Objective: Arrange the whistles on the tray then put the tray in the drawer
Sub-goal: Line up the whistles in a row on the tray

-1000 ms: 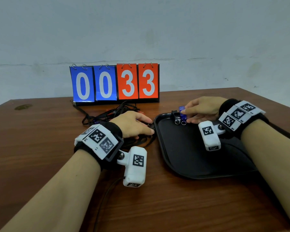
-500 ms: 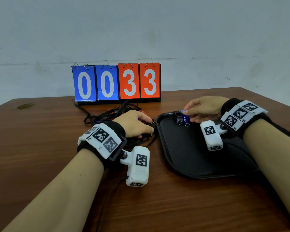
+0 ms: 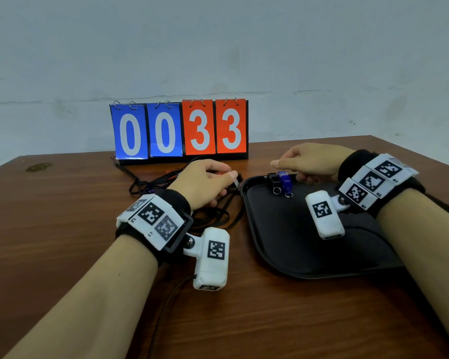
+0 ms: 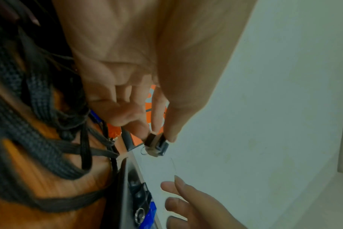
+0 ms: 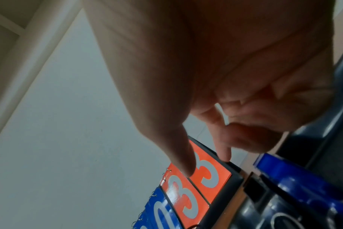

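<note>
Item under handling: a small dark whistle point(image 4: 156, 144), pinched at its upper end between the thumb and fingertips point(image 4: 171, 134) of the left hand point(image 3: 205, 183). It hangs below the fingertips with its metal ring point(image 4: 144, 152) lowermost, just off the left rim of the black tray point(image 3: 296, 244), lifted clear of the wood. The grip is narrow, on the tips only, closed on the body of the whistle.

Risks, as judged:
- The whistle sits at the very end of the pinch. A slip would drop it onto the table or the tray rim, not the tray floor.
- The tangle of black lanyards point(image 3: 213, 216) lies directly left of the tray, under and beside the left hand. Whether a cord is attached to the held whistle cannot be told; if so, it may snag and drag others along.
- Setting down carelessly could knock the two whistles already placed.

On the tray, at its far left corner, a black whistle point(image 3: 273, 180) and a blue whistle point(image 3: 284, 181) stand side by side, rings toward the person. The right hand point(image 3: 311, 161) hovers just above them, fingers loosely extended, holding nothing.

Behind the tray, a flip scoreboard point(image 3: 179, 129) reads 0033. No drawer is in view.
</note>
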The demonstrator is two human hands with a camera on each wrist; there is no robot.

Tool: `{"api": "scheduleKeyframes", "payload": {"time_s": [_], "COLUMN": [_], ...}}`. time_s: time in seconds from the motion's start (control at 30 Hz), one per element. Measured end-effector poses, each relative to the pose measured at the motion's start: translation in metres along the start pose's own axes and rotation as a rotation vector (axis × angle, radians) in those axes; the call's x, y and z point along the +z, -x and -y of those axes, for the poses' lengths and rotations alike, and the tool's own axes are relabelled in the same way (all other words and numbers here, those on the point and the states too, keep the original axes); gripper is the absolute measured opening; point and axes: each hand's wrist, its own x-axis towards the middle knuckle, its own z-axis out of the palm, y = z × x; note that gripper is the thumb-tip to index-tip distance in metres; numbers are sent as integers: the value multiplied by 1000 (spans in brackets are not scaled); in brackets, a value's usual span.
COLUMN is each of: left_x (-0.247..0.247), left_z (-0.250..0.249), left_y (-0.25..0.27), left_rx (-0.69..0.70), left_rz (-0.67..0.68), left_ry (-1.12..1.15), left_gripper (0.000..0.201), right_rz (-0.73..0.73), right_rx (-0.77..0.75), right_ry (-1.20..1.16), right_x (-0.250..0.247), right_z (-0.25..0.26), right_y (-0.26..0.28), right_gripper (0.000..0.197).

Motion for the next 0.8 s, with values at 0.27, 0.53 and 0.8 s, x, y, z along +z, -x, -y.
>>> {"api": "scheduleKeyframes", "payload": {"time_s": [0.27, 0.53, 0.8], "left_x": [4, 5, 4], "left_z": [-11, -11, -12], "left_y": [9, 10, 8], "left_rx": [-9, -17, -37], "left_rz": [87, 115, 64], "left_ry": [281, 316, 240], "left_gripper": [24, 30, 27], "right_rz": [102, 209, 148], "right_rx": [-344, -430, -446], "right_ry": [-139, -128, 49], "right_x": [9, 17, 11], "right_z": [23, 27, 28], "right_y": [29, 30, 34], "right_gripper": [32, 30, 31]}}
